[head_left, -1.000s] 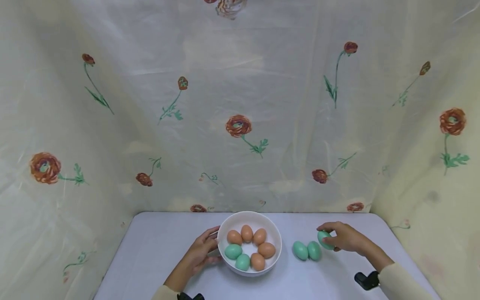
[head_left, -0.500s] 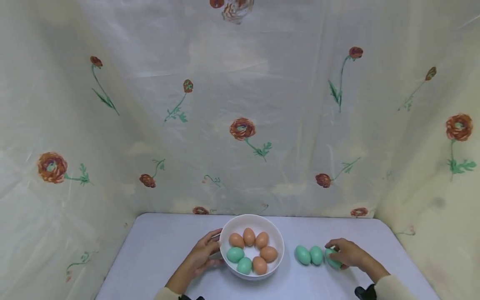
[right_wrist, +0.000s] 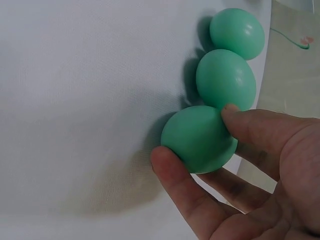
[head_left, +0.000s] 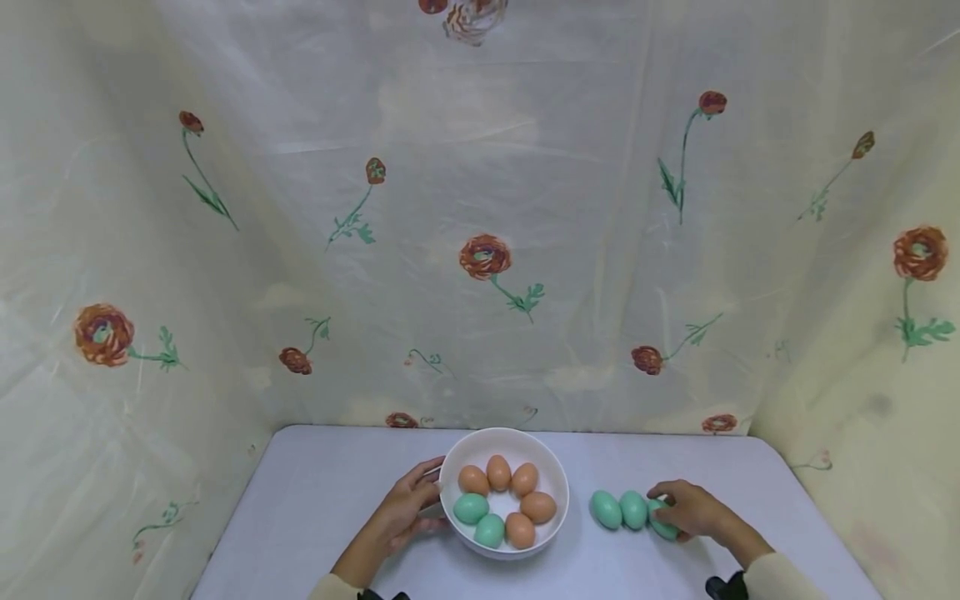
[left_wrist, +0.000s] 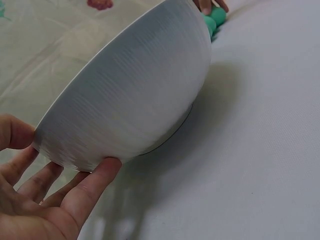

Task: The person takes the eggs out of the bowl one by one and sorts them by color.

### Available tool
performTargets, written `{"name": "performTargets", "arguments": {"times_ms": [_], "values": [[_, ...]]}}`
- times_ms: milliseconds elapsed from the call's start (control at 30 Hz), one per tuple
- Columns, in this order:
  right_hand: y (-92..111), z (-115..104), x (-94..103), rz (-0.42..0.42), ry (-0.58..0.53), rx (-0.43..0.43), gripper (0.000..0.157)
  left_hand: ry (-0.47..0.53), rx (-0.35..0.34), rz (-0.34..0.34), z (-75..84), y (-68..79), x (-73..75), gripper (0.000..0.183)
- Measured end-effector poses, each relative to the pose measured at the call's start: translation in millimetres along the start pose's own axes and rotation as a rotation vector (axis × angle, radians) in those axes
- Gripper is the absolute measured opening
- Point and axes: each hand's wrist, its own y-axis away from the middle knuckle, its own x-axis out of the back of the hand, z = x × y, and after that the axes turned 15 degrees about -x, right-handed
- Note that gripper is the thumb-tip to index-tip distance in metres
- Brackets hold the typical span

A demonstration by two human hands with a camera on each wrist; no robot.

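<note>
A white bowl (head_left: 500,552) stands on the table, with brown eggs (head_left: 537,507) and two green eggs (head_left: 471,508) arranged in a ring inside. My left hand (head_left: 405,508) has its fingers spread against the bowl's left side. In the left wrist view its fingertips (left_wrist: 110,164) touch the outer wall and rim. To the right of the bowl, my right hand (head_left: 692,510) pinches a green egg (right_wrist: 197,137) between thumb and fingers, low at the tabletop. This egg touches the middle one (right_wrist: 225,79) of a row, and another green egg (right_wrist: 237,33) lies at the row's far end.
The table (head_left: 315,467) has a white cover and rounded back corners. A flower-printed sheet (head_left: 570,192) hangs behind it and along both sides. Dark wrist straps (head_left: 727,587) show at the sleeves.
My right hand has brought the green egg down and leftward until it lies against the other two. The left hand stays at the bowl; the head view shifted slightly.
</note>
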Motion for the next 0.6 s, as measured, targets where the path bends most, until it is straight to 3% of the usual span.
{"name": "performTargets", "arguments": {"times_ms": [167,400,600], "values": [[0.6,1.7,2.4,-0.014,0.006,-0.011,0.043,0.003,0.003,0.005,1.6,2.0,-1.4,0.061],[2.6,2.9,16.1,-0.127,-0.021,-0.105,0.057,0.007,0.005,-0.005,2.1,4.2,-2.3,0.061],[12.4,-9.6,34.1,-0.056,-0.012,-0.035,0.057,0.003,0.009,0.002,2.2,2.6,-1.0,0.062]]}}
